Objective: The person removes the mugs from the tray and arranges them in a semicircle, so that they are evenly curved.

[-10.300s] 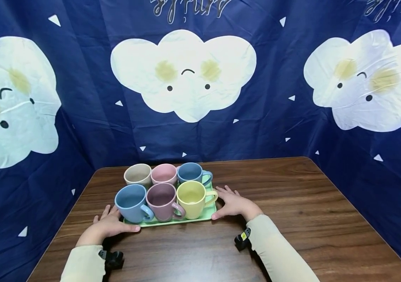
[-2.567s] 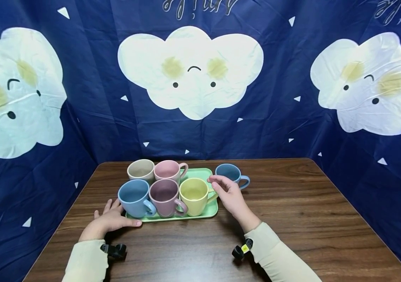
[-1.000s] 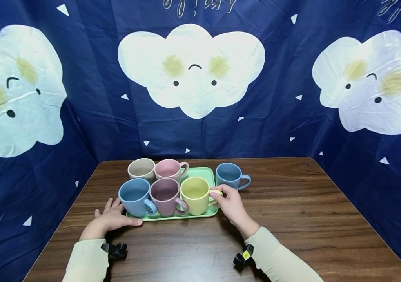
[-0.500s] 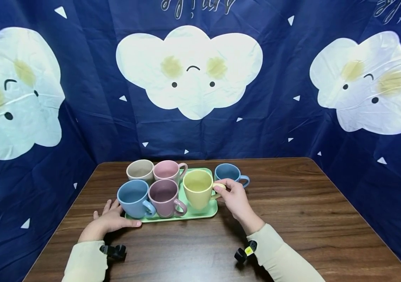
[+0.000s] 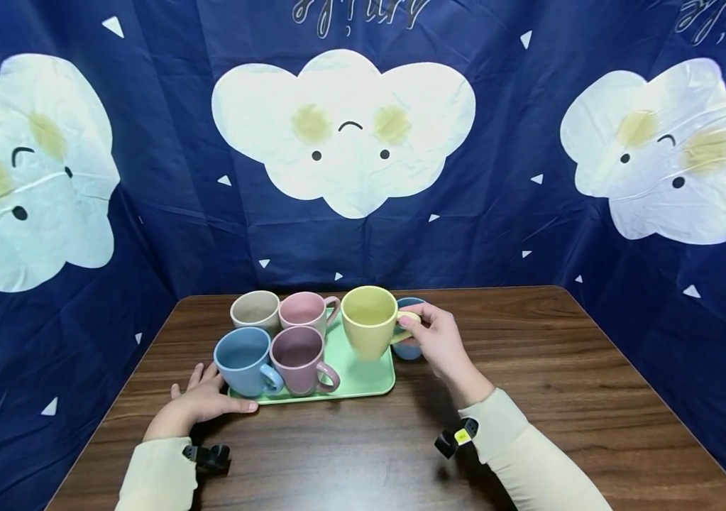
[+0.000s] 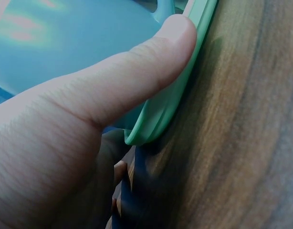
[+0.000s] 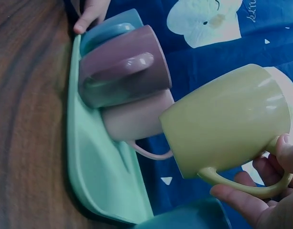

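Observation:
My right hand [image 5: 442, 344] pinches the handle of a yellow mug [image 5: 369, 323], held in the air over the right part of a green tray [image 5: 363, 380]. In the right wrist view the yellow mug [image 7: 227, 121] is clear of the tray. At the tray's front left corner rests my left hand [image 5: 193, 404], its thumb along the rim, beside a light blue mug [image 5: 241, 362]. Also on the tray stand a purple mug [image 5: 297, 360], a pink mug [image 5: 302, 309] and a beige mug [image 5: 254, 310]. A darker blue mug [image 5: 409, 351], partly hidden by my right hand, stands right of the tray.
The brown wooden table [image 5: 529, 369] extends to the right and front of the tray. A dark blue curtain [image 5: 497, 248] with white clouds hangs close behind the table and at both sides.
Earlier, the darker blue mug went from the tray to the table on its right. My right hand then took the yellow mug's handle and lifted it up and back. The left hand stayed.

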The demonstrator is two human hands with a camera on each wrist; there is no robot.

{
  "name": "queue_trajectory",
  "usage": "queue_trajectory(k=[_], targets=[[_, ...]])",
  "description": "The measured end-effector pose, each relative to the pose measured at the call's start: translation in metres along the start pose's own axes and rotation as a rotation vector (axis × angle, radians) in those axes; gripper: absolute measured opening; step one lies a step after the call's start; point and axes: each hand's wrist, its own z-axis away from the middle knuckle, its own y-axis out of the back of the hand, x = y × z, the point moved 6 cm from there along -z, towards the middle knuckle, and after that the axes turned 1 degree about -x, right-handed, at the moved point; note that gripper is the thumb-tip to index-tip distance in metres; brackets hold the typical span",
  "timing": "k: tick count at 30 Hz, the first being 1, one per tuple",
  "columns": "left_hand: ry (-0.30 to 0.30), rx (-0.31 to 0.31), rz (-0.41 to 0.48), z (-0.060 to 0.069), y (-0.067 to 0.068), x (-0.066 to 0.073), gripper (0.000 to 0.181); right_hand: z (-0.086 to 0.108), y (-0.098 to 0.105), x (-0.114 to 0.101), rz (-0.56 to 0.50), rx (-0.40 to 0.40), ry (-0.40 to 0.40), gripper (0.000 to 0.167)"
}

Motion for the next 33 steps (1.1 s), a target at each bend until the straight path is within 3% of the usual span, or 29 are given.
queue_trajectory(k=[11,20,26,33], targets=[[0.002,0.017,-0.009,0.0,0.0,0.0,0.128,-0.01,0.022,-0.022,0.002,0.013,0.028,0.022],[0.002,0.013,0.003,-0.003,-0.002,-0.004,0.131,-0.016,0.043,-0.032,0.033,0.06,0.043,0.022],[-0.005,0.006,0.014,-0.005,-0.004,-0.006,0.134,-0.019,0.056,-0.035,-0.003,0.078,0.05,0.02],[-0.002,0.015,0.012,-0.002,-0.002,-0.003,0.131,-0.021,0.071,-0.039,-0.001,0.089,0.066,0.021]])
